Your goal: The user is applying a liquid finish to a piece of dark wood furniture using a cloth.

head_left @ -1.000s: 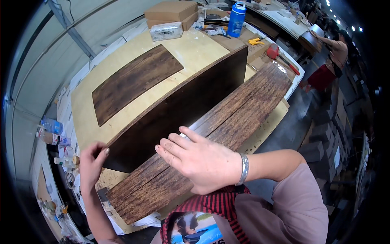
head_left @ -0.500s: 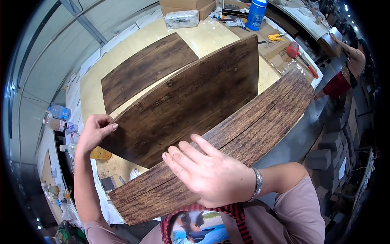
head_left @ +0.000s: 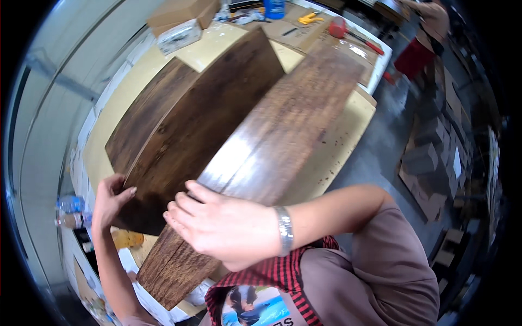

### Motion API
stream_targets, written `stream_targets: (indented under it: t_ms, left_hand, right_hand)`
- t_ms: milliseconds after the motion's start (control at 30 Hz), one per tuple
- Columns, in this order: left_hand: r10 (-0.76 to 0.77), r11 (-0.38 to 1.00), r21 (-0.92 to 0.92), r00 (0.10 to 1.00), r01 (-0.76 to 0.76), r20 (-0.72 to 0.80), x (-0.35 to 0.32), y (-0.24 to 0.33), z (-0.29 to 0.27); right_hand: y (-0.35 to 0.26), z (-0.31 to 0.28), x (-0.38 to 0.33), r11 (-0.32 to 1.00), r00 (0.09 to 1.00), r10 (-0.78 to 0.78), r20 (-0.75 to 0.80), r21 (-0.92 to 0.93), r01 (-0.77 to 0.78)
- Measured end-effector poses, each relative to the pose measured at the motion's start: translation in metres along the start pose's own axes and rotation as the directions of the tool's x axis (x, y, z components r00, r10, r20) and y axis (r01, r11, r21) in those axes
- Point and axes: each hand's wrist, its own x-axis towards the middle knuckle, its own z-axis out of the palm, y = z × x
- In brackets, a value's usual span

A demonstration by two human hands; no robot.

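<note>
Fingers (head_left: 129, 192) of the left hand (head_left: 110, 198) pinch the near end of a dark brown, wood-grain panel (head_left: 209, 103), which stands tilted on its long edge over a pale yellow work surface (head_left: 350, 117), in the head view. Right-hand fingers lie close together and bent, the right hand (head_left: 220, 228) draped over a long, streaked brown wood-grain board (head_left: 304, 103) beside the panel; whether they grip or merely rest cannot be told. Beyond, a second dark brown, rectangular panel (head_left: 142, 115) lies flat. Should the left pinch slip, the standing panel could topple and scuff its flat neighbour; uneven pressure from the right palm might skew the board. Compared with half a second earlier, the view has swung, glare now whitens the board, and a blue bottle (head_left: 274, 8) is cropped by the upper edge.
</note>
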Motion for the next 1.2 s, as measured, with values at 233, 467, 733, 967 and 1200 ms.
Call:
stream_targets:
  t_ms: [233, 467, 733, 967, 1200]
  left_hand:
    - [-0.054, 0.997, -0.044, 0.996, 0.057, 0.077, -0.005, 0.012, 0.005]
    - [-0.035, 0.999, 0.033, 0.997, 0.033, 0.068, -0.002, 0.022, 0.005]
    - [-0.04, 0.989, 0.142, 0.998, 0.034, 0.044, 0.005, 0.032, 0.019]
    - [0.086, 0.996, -0.041, 0.995, -0.084, 0.054, 0.026, 0.063, 0.043]
    - [0.147, 0.978, 0.146, 0.989, -0.149, 0.027, 0.062, 0.081, 0.055]
  right_hand:
    - [0.017, 0.02, 0.015, 0.994, 0.996, -0.006, -0.09, -0.106, -0.004]
    - [0.017, 0.021, 0.019, 0.992, 0.998, 0.044, -0.034, -0.114, -0.048]
    - [0.004, 0.008, -0.005, 0.998, 0.999, 0.036, 0.017, -0.048, -0.035]
    - [-0.003, 0.005, -0.01, 1.0, 1.0, -0.006, 0.022, -0.021, 0.006]
    - [-0.003, 0.003, -0.014, 1.0, 1.0, 0.011, -0.007, 0.006, -0.011]
